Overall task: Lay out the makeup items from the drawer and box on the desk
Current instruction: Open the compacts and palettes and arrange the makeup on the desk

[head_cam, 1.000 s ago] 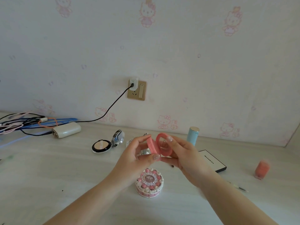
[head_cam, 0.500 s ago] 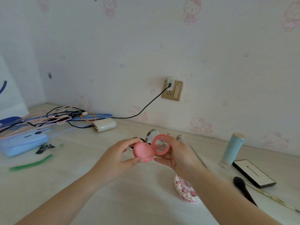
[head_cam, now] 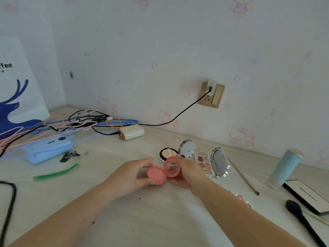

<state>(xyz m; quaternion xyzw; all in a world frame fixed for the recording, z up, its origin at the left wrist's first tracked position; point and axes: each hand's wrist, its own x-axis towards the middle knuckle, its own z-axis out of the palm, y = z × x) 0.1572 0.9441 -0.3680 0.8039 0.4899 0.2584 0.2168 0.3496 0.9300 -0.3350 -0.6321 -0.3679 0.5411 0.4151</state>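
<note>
The step in hand appears to be setting the opened pink blush compact (head_cam: 161, 172) down among the items already laid out; every position below is given relative to this compact. The left hand (head_cam: 132, 177) grips the base pan on its left side, thumb at the near edge and fingers curled over the far edge. The right hand (head_cam: 187, 172) holds the raised lid from behind, on the right side; its fingers are mostly hidden, so the exact grip cannot be confirmed. The compact is just above the tabletop (head_cam: 142, 220), or touching it; contact cannot be determined. The next move probably calls for lowering the base flat onto the tabletop, keeping the lid tilted open, then releasing both hands. Far left of the compact lie a blue power bank (head_cam: 48, 148) under tangled cables (head_cam: 71, 123) and a green strip (head_cam: 56, 173); these are well apart and present no obstruction. Behind and left of the compact sits a white charger (head_cam: 131, 133). Just behind the compact stands an open powder cushion compact (head_cam: 169, 153), and just to the right an open eyeshadow palette (head_cam: 204, 162) with its upright mirror; these two limit the free space for placement. Further right lie a thin brush (head_cam: 243, 176), a light blue bottle (head_cam: 284, 168), a black flat box (head_cam: 307, 195) and a black makeup brush (head_cam: 302, 218).
</note>
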